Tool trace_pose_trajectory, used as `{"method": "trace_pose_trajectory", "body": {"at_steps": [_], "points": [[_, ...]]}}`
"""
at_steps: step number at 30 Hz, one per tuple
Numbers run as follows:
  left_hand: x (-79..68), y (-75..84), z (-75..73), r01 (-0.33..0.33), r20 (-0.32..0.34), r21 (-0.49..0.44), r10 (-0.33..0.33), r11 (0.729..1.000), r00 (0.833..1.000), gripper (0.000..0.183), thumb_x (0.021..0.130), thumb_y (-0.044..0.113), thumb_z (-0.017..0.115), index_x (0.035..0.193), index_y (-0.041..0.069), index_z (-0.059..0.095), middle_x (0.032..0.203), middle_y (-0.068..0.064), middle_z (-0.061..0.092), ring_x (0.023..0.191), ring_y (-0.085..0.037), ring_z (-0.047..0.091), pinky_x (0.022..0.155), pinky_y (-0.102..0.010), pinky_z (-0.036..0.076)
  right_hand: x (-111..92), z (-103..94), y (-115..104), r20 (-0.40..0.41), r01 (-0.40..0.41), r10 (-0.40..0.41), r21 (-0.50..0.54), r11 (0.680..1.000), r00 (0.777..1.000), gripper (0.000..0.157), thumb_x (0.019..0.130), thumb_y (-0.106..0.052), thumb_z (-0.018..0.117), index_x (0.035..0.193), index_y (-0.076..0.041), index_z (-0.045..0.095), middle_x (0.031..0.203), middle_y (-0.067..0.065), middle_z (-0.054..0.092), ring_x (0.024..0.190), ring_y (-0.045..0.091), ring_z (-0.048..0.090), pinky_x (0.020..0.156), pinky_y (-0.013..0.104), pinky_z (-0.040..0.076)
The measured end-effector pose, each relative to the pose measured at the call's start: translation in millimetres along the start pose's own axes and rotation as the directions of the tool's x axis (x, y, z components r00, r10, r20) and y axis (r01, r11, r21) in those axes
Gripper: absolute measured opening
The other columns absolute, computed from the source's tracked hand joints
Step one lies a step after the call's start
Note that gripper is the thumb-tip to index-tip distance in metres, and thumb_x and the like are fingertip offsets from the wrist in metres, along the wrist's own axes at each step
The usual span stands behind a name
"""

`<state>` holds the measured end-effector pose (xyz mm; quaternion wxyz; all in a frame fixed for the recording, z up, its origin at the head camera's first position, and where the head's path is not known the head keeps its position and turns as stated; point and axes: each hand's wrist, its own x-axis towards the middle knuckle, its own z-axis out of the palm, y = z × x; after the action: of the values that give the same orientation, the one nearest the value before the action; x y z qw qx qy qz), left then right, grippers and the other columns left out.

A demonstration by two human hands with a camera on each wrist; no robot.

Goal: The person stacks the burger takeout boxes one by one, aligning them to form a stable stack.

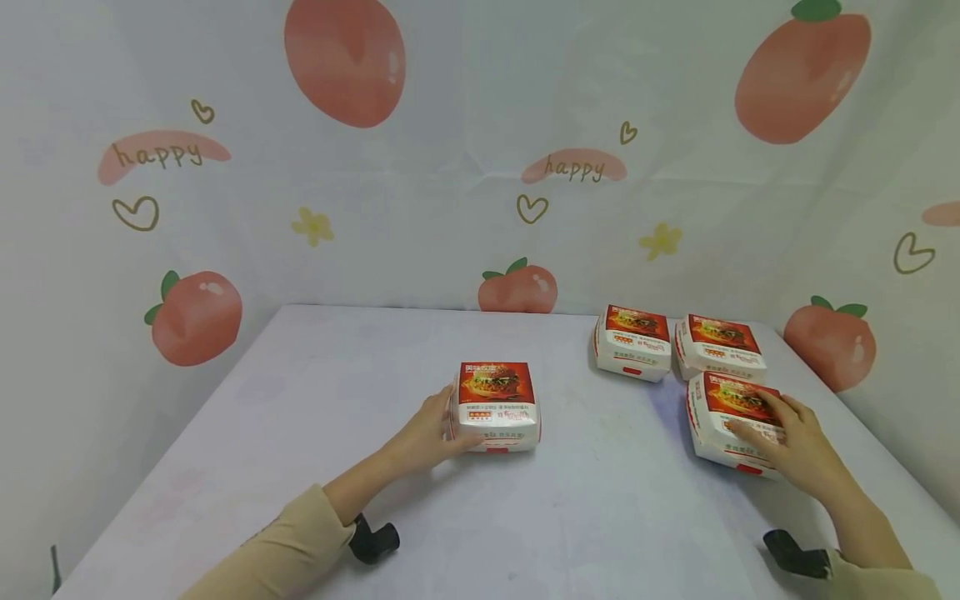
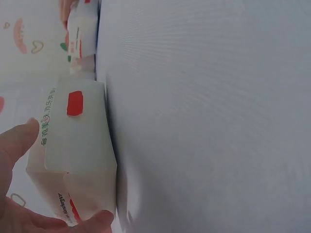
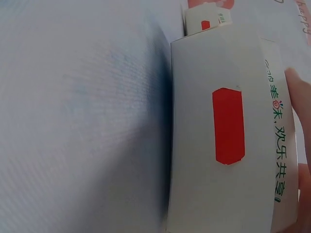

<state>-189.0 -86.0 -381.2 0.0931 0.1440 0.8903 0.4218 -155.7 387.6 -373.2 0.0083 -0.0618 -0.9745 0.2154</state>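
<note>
A white burger box (image 1: 498, 408) with a red printed lid sits near the middle of the table. My left hand (image 1: 432, 429) grips its left side, thumb along the front and fingers round the left side. Close up in the left wrist view, this box (image 2: 77, 131) shows a red tab between lid and base. At the right, my right hand (image 1: 806, 446) holds a second burger box (image 1: 720, 425), thumb and a finger over the lid. Its right side is hidden under the hand. The right wrist view shows that box's front (image 3: 204, 131) with a red tab.
Two more burger boxes, one at the back (image 1: 633, 342) and one beside it (image 1: 720, 346), stand side by side just behind the right-hand box. A white cloth backdrop (image 1: 420, 208) with peaches rises behind the table (image 1: 337, 350). Black devices (image 1: 373, 542) show at both wrists.
</note>
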Motion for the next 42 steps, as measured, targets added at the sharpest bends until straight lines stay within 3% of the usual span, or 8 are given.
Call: {"method": "trace_pose_trajectory", "body": {"at_steps": [8, 14, 26, 42], "points": [[1.8, -2.9, 1.0, 0.024, 0.006, 0.011, -0.024, 1.000, 1.000, 0.092, 0.082, 0.037, 0.070, 0.144, -0.009, 0.021, 0.141, -0.026, 0.039, 0.124, -0.035, 0.048, 0.102, -0.050, 0.045, 0.5, 1.1, 2.8, 0.009, 0.017, -0.017, -0.019, 1.000, 1.000, 0.098, 0.086, -0.056, 0.055, 0.145, 0.009, 0.009, 0.138, 0.045, 0.005, 0.118, 0.061, 0.018, 0.087, 0.078, 0.031], [3.0, -6.4, 1.5, 0.031, 0.021, -0.019, -0.031, 0.999, 0.999, 0.088, 0.082, 0.037, 0.070, 0.144, -0.006, 0.023, 0.141, -0.024, 0.039, 0.126, -0.037, 0.047, 0.102, -0.051, 0.045, -0.6, 0.1, 2.3, 0.034, 0.005, -0.004, -0.030, 1.000, 0.999, 0.106, 0.081, -0.056, 0.060, 0.146, 0.005, 0.004, 0.139, 0.044, 0.001, 0.118, 0.060, 0.017, 0.085, 0.078, 0.033], [2.8, -7.0, 1.7, 0.075, 0.019, 0.020, -0.076, 0.997, 0.997, 0.085, 0.081, 0.040, 0.070, 0.142, -0.003, 0.030, 0.136, -0.021, 0.045, 0.119, -0.031, 0.050, 0.093, -0.044, 0.051, -2.9, 1.3, -0.3, 0.002, 0.021, -0.021, -0.018, 1.000, 1.000, 0.105, 0.080, -0.054, 0.063, 0.145, 0.007, 0.007, 0.138, 0.044, 0.004, 0.118, 0.059, 0.018, 0.085, 0.077, 0.034], [2.7, -6.4, 0.7, 0.050, 0.006, 0.055, -0.050, 0.997, 0.999, 0.081, 0.081, 0.040, 0.070, 0.139, -0.004, 0.034, 0.129, -0.021, 0.050, 0.112, -0.027, 0.052, 0.084, -0.038, 0.052, -1.8, -4.4, -11.8, -0.017, 0.073, -0.073, -0.005, 0.997, 0.997, 0.104, 0.080, -0.050, 0.067, 0.146, 0.006, 0.008, 0.140, 0.044, 0.005, 0.119, 0.059, 0.018, 0.085, 0.078, 0.033]]}}
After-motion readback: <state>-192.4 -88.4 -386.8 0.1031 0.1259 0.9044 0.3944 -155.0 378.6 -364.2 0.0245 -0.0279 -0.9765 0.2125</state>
